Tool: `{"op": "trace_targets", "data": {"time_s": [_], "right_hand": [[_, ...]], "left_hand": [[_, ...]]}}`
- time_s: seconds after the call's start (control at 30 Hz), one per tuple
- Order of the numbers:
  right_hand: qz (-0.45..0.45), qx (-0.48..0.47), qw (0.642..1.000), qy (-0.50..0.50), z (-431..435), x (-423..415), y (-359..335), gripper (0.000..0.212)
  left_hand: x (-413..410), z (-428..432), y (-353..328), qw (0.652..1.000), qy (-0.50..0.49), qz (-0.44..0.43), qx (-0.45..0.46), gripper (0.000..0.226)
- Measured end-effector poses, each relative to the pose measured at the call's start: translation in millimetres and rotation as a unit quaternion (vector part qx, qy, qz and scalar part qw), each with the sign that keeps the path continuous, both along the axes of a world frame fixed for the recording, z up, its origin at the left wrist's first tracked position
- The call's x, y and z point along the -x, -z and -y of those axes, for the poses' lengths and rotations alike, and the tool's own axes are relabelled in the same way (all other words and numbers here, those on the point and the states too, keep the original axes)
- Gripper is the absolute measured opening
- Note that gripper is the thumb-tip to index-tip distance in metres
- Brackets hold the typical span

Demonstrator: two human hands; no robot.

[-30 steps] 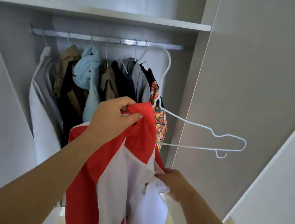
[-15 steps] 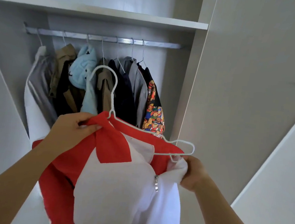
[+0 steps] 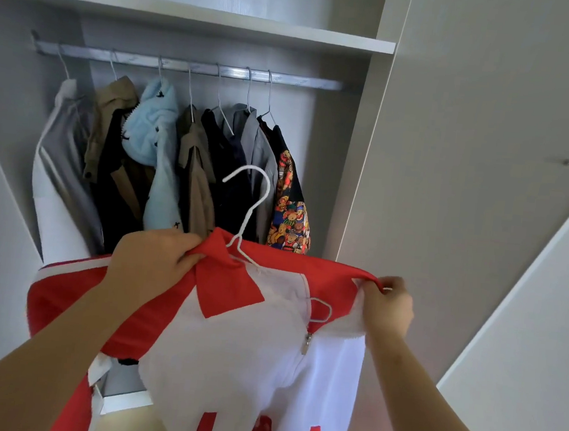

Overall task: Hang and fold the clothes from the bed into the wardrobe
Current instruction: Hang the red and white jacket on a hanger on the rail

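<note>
Jacket (image 3: 228, 365) on hanger (image 3: 249, 209); left grip (image 3: 155, 262) clutching collar, right grip (image 3: 388, 307) pinching shoulder.

Jacket held before the open wardrobe

The jacket (image 3: 229, 358) hangs in front of and below the rail (image 3: 189, 69), with a hanger (image 3: 247, 208) inside it, hook rising above the collar. The left hand (image 3: 153, 259) is at the jacket's left shoulder, the right hand (image 3: 387, 305) at its right. Hung clothes (image 3: 177, 161) lie behind the jacket, under the rail; a shelf (image 3: 190, 14) sits above.
</note>
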State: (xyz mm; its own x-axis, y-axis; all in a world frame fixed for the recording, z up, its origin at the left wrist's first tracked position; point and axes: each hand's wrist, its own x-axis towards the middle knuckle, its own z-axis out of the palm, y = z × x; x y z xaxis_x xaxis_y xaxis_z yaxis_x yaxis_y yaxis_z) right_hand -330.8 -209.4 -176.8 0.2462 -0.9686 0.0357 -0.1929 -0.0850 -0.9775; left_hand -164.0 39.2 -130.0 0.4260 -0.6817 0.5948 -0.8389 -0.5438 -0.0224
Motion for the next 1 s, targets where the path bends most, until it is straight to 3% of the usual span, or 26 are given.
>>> {"op": "trace_targets", "data": {"time_s": [0.07, 0.2, 0.33, 0.43, 0.53, 0.6, 0.7, 0.73, 0.77, 0.9, 1.0], "right_hand": [[-0.002, 0.034, 0.999, -0.012, -8.5, -1.3, -7.4, 0.012], [-0.02, 0.135, 0.985, -0.107, -44.7, -6.4, -11.1, 0.02], [-0.086, 0.316, 0.909, -0.257, -72.9, -8.5, -14.6, 0.01], [-0.055, 0.473, 0.863, -0.169, -62.3, -9.0, -24.5, 0.031], [-0.129, 0.428, 0.894, -0.017, -41.1, -5.2, -32.9, 0.038], [-0.18, 0.395, 0.9, -0.035, -31.7, -5.7, -37.1, 0.039], [-0.239, 0.5, 0.83, -0.064, -34.8, -8.3, -38.8, 0.054], [-0.274, 0.492, 0.822, -0.09, -40.2, -8.4, -38.9, 0.065], [-0.286, 0.48, 0.824, -0.096, -40.9, -9.5, -34.7, 0.068], [-0.25, 0.38, 0.881, -0.131, -52.2, -15.5, -27.8, 0.045], [-0.212, 0.379, 0.889, -0.148, -57.6, -16.7, -28.8, 0.045]], "left_hand": [[1.1, 4.9, 3.9, 0.999, -0.026, -0.019, 0.038, 0.039], [13.5, 25.7, 8.8, 0.976, -0.065, -0.15, 0.141, 0.018], [11.5, 34.6, 4.3, 0.961, -0.056, -0.209, 0.172, 0.017], [7.6, 29.4, -3.7, 0.948, -0.017, -0.249, 0.197, 0.008], [4.8, 19.9, -9.5, 0.94, 0.012, -0.273, 0.206, 0.006], [7.3, 18.6, -13.3, 0.938, 0.038, -0.272, 0.21, 0.013], [17.1, 25.3, -16.1, 0.946, 0.068, -0.244, 0.204, 0.012], [19.3, 27.6, -16.4, 0.949, 0.065, -0.237, 0.199, 0.009], [21.4, 29.4, -17.0, 0.952, 0.058, -0.231, 0.194, 0.007], [27.6, 33.3, -11.2, 0.969, 0.063, -0.192, 0.144, 0.007], [27.0, 29.5, -4.1, 0.974, 0.103, -0.162, 0.123, 0.018]]}}
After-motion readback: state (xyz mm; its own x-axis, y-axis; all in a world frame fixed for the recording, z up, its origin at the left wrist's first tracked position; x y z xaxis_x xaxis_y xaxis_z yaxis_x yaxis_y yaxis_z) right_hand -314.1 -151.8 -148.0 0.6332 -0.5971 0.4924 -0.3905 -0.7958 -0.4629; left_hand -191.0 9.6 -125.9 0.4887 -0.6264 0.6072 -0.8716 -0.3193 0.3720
